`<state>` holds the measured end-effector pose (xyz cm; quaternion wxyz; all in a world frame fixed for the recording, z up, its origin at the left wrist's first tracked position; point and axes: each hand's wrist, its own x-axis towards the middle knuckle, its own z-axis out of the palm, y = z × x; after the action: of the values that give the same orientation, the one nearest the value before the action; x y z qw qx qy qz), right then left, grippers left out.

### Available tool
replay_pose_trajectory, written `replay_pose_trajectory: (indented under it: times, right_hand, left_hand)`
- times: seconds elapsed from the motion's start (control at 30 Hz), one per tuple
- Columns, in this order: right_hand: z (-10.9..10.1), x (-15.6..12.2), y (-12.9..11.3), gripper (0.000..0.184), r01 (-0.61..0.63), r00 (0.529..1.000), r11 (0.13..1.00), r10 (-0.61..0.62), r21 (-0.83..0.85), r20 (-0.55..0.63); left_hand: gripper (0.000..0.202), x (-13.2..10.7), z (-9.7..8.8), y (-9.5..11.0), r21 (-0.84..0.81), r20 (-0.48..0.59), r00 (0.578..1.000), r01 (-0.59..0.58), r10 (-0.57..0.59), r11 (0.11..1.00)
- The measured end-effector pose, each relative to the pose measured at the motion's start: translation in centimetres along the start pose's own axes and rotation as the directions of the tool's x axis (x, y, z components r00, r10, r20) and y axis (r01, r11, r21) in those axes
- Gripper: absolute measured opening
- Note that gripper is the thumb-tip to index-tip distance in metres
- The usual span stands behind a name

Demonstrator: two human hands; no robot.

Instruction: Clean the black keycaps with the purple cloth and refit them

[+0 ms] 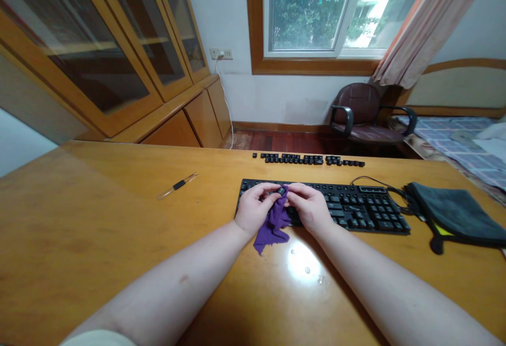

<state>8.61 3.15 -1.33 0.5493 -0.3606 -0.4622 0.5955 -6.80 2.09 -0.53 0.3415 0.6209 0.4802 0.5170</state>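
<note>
A black keyboard (pixel 356 210) lies on the wooden desk (pixel 98 219), with many of its left keys taken off. My left hand (pixel 255 208) and my right hand (pixel 309 206) meet over its left part. Between their fingertips sits a small black keycap (pixel 281 191), wrapped partly in a purple cloth (pixel 273 226) that hangs down from both hands onto the desk. Both hands are closed in a pinch. A row of loose black keycaps (pixel 308 160) lies along the desk's far edge behind the keyboard.
A slim tool with a black middle (pixel 177 185) lies left of the keyboard. A dark grey cloth (pixel 454 211) sits right of the keyboard beside its cable. Beyond the desk are a brown armchair (pixel 361 114), a glass-fronted cabinet (pixel 118 45) and a bed (pixel 466 140).
</note>
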Motion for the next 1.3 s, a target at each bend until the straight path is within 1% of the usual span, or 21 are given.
replay_pose_trajectory:
  times: [0.13, 0.27, 0.4, 0.53, 0.7, 0.77, 0.83, 0.93, 1.03, 1.07, 1.13, 1.2, 1.3]
  right_hand:
    - [0.1, 0.0, -0.2, 0.02, 0.015, 0.999, 0.999, -0.014, -0.044, 0.03]
    - [0.1, 0.0, -0.5, 0.02, 0.059, 0.997, 0.993, -0.053, -0.104, 0.058]
    - [0.3, -0.2, -0.8, 0.018, 0.071, 0.997, 0.989, -0.068, -0.127, 0.027]
    - [0.2, -0.3, -0.9, 0.012, 0.064, 0.998, 0.988, -0.065, -0.138, -0.009]
    - [0.1, -0.2, -0.6, 0.014, 0.021, 1.0, 0.995, -0.023, -0.098, -0.021]
    - [0.1, -0.2, -0.7, 0.016, 0.012, 1.0, 0.994, -0.014, -0.109, -0.02]
    - [0.1, -0.2, -0.8, 0.017, 0.038, 0.999, 0.985, -0.039, -0.171, 0.0]
    - [0.1, -0.4, -0.9, 0.021, 0.116, 0.992, 0.955, -0.096, -0.273, 0.084]
    - [0.1, -0.5, -0.7, 0.03, 0.166, 0.98, 0.942, -0.124, -0.291, 0.158]
    - [0.1, -0.5, -0.7, 0.032, 0.171, 0.979, 0.943, -0.13, -0.285, 0.158]
    - [0.3, -0.5, -0.7, 0.03, 0.169, 0.983, 0.948, -0.142, -0.271, 0.117]
    - [0.4, -0.5, -0.9, 0.024, 0.163, 0.986, 0.952, -0.15, -0.26, 0.069]
    - [0.5, -0.5, -1.2, 0.013, 0.166, 0.986, 0.947, -0.16, -0.274, 0.043]
  left_hand:
    - [0.016, 0.0, 0.1, -0.3, -0.037, -0.05, 0.999, -0.01, 0.008, 0.999]
    - [0.011, -0.1, 0.2, -0.3, -0.057, -0.054, 0.999, -0.004, 0.001, 0.998]
    - [0.008, -0.1, 0.1, 0.0, -0.082, -0.044, 0.999, 0.004, -0.007, 0.997]
    - [0.007, 0.0, 0.0, 0.2, -0.066, -0.033, 0.999, 0.004, -0.006, 0.998]
    - [0.01, 0.1, 0.1, 0.1, -0.054, -0.025, 1.0, 0.017, -0.018, 0.998]
    - [0.011, 0.1, 0.2, -0.1, -0.067, -0.026, 0.999, 0.021, -0.023, 0.998]
    - [0.011, 0.1, 0.3, -0.2, -0.073, -0.03, 0.999, 0.021, -0.023, 0.997]
    - [0.011, 0.0, 0.3, -0.4, -0.063, -0.038, 0.999, 0.013, -0.015, 0.998]
    - [0.009, -0.2, 0.2, -0.3, -0.047, -0.053, 0.999, 0.006, -0.009, 0.999]
    - [0.008, -0.2, 0.1, -0.3, -0.04, -0.053, 0.999, 0.003, -0.005, 0.999]
    - [0.007, -0.2, 0.0, -0.3, -0.027, -0.044, 0.999, -0.005, 0.004, 1.0]
    - [0.008, -0.2, 0.0, -0.3, -0.023, -0.024, 1.0, -0.012, 0.012, 1.0]
    - [0.009, -0.1, 0.0, -0.4, -0.026, -0.01, 1.0, -0.013, 0.013, 1.0]
